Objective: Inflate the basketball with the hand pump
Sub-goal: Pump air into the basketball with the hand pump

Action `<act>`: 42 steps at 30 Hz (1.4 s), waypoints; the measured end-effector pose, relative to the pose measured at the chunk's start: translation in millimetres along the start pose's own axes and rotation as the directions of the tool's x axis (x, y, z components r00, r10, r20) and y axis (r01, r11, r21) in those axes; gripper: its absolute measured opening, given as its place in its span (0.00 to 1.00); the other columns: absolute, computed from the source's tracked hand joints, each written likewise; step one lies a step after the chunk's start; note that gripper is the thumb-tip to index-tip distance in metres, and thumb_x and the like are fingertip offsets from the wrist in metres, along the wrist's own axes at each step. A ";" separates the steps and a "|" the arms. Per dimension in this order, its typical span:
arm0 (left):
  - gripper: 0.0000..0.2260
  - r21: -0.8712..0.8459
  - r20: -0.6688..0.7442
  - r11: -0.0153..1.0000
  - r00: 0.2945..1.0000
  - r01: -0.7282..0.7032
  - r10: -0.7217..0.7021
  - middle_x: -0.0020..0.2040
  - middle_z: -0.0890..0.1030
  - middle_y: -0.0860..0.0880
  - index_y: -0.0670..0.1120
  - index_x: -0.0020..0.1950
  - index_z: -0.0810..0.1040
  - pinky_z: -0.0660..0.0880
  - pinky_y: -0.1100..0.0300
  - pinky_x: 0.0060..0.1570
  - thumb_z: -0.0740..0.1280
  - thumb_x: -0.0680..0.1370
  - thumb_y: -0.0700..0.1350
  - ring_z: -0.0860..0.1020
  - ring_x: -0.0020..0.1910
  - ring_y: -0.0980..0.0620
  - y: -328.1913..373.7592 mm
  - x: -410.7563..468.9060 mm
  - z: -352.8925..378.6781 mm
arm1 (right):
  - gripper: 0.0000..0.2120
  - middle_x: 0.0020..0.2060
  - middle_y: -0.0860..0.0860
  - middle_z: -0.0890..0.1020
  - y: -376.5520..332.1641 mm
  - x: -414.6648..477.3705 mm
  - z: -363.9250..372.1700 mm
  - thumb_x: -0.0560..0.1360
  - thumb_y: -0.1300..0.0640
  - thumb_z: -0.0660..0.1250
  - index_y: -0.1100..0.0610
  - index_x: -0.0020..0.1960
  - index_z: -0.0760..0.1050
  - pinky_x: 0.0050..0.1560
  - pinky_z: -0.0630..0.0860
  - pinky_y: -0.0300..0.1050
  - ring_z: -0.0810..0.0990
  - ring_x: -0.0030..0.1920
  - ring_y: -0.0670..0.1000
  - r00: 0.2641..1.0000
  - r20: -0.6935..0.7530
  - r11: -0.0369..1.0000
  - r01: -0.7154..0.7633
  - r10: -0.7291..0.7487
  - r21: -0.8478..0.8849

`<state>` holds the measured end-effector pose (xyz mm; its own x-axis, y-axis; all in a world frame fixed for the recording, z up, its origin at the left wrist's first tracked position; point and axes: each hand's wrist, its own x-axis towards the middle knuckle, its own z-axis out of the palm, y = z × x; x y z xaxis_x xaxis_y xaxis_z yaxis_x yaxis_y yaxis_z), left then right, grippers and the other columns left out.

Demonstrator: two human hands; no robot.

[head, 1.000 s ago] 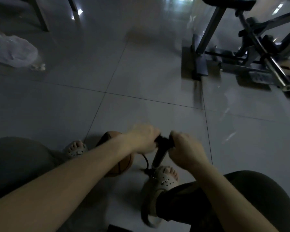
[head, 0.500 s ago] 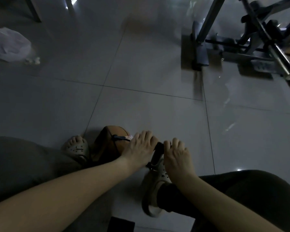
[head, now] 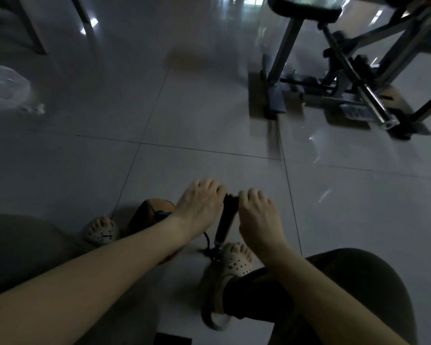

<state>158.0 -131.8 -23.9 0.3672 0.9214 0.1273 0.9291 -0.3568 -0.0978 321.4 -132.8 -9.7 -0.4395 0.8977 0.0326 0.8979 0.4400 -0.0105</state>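
Note:
An orange-brown basketball (head: 148, 215) lies on the tiled floor between my two sandalled feet, partly hidden by my left forearm. A black hand pump (head: 225, 224) stands upright beside it, its base by my right foot (head: 235, 260). A thin black hose (head: 206, 239) runs from the pump base toward the ball. My left hand (head: 199, 207) and my right hand (head: 258, 215) each grip one side of the pump's T-handle, fingers curled over it. The pump's shaft is drawn out.
A metal exercise bench frame (head: 334, 78) with a chrome bar (head: 373, 108) stands at the back right. A crumpled plastic bag (head: 3, 88) lies at the far left. Chair or table legs (head: 33, 28) rise at the back left. A dark flat object (head: 173, 339) lies at the bottom edge.
Half a second ago both hands had pushed the handle down near my right foot. Now they have pulled it back up, and the pump body shows again.

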 end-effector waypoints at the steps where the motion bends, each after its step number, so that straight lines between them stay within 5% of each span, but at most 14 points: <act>1: 0.08 0.012 -0.082 1.000 0.997 0.012 -0.011 0.49 0.73 0.46 0.46 0.55 0.71 0.67 0.53 0.44 0.56 0.78 0.41 0.71 0.46 0.46 -5.4 4.9 -13.6 | 0.15 0.50 0.55 0.75 2.2 3.4 -12.3 0.75 0.60 0.52 0.58 0.58 0.71 0.48 0.75 0.49 0.74 0.47 0.54 0.994 -0.107 1.000 0.016 -0.018 -0.019; 3: 0.06 0.036 -0.182 0.999 0.983 0.017 -0.010 0.47 0.72 0.46 0.46 0.52 0.71 0.67 0.52 0.43 0.57 0.77 0.40 0.70 0.44 0.46 -10.8 5.6 -23.4 | 0.13 0.46 0.55 0.74 0.3 5.1 -20.1 0.74 0.59 0.54 0.59 0.55 0.71 0.43 0.73 0.50 0.72 0.43 0.54 0.974 -0.221 0.999 0.033 -0.041 -0.042; 9: 0.16 -0.075 -0.188 0.996 0.980 0.049 -0.062 0.48 0.74 0.43 0.42 0.57 0.74 0.67 0.52 0.47 0.52 0.77 0.46 0.70 0.45 0.44 22.2 -34.1 41.8 | 0.11 0.43 0.55 0.71 -17.6 -13.6 53.5 0.74 0.60 0.53 0.58 0.52 0.72 0.42 0.67 0.51 0.67 0.41 0.55 0.981 -0.192 0.999 0.001 -0.008 -0.035; 14: 0.18 -0.123 -0.107 0.992 0.993 0.030 -0.043 0.54 0.70 0.43 0.42 0.65 0.69 0.70 0.51 0.49 0.59 0.76 0.43 0.70 0.48 0.44 42.2 -46.9 91.9 | 0.10 0.45 0.55 0.71 -12.0 -21.0 103.5 0.73 0.56 0.60 0.56 0.54 0.71 0.44 0.68 0.52 0.68 0.43 0.56 0.999 0.039 0.998 -0.035 0.037 -0.046; 18: 0.27 -0.135 0.075 0.988 0.995 0.073 -0.064 0.54 0.69 0.43 0.41 0.65 0.68 0.71 0.50 0.49 0.72 0.71 0.51 0.69 0.48 0.43 42.0 -51.8 115.9 | 0.15 0.47 0.55 0.71 -18.5 -21.1 121.8 0.72 0.51 0.66 0.56 0.55 0.69 0.46 0.68 0.52 0.69 0.45 0.57 0.977 0.210 0.998 -0.034 0.045 -0.055; 24: 0.11 -0.098 0.122 0.995 0.993 0.017 -0.005 0.51 0.75 0.45 0.44 0.59 0.71 0.71 0.54 0.47 0.60 0.78 0.46 0.73 0.47 0.46 33.0 -39.5 81.5 | 0.11 0.50 0.55 0.74 -14.9 -14.0 89.5 0.75 0.53 0.63 0.56 0.56 0.70 0.50 0.70 0.51 0.73 0.50 0.58 0.967 0.254 1.000 -0.018 0.021 -0.015; 27: 0.13 -0.166 -0.030 0.986 0.999 0.004 -0.010 0.45 0.76 0.46 0.45 0.51 0.76 0.73 0.54 0.43 0.53 0.76 0.47 0.74 0.41 0.47 11.8 -33.6 44.0 | 0.08 0.43 0.54 0.73 -12.8 -5.5 50.0 0.70 0.55 0.65 0.56 0.49 0.72 0.44 0.71 0.49 0.73 0.42 0.55 0.995 0.094 1.000 0.025 -0.023 -0.017; 32: 0.11 -0.082 -0.244 0.997 0.970 -0.001 -0.019 0.49 0.73 0.45 0.44 0.57 0.73 0.71 0.51 0.45 0.57 0.77 0.39 0.72 0.45 0.45 -14.3 -2.8 -28.7 | 0.10 0.44 0.54 0.72 -2.3 20.1 -25.2 0.76 0.55 0.53 0.57 0.49 0.71 0.43 0.68 0.50 0.69 0.42 0.54 0.949 -0.305 0.996 0.058 -0.077 -0.071; 42: 0.10 -0.121 -0.032 0.991 0.998 0.053 -0.058 0.48 0.71 0.43 0.43 0.55 0.70 0.71 0.53 0.42 0.54 0.78 0.44 0.69 0.43 0.45 31.8 -38.7 64.5 | 0.08 0.42 0.56 0.71 -18.0 -21.5 72.8 0.71 0.59 0.56 0.57 0.48 0.71 0.39 0.68 0.49 0.68 0.40 0.56 0.997 -0.057 0.999 -0.049 0.049 0.006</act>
<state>170.5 -168.8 -95.6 0.3143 0.9351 0.1640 0.9459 -0.3231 0.0294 313.0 -158.2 -83.0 -0.3928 0.9153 0.0892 0.9181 0.3959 -0.0186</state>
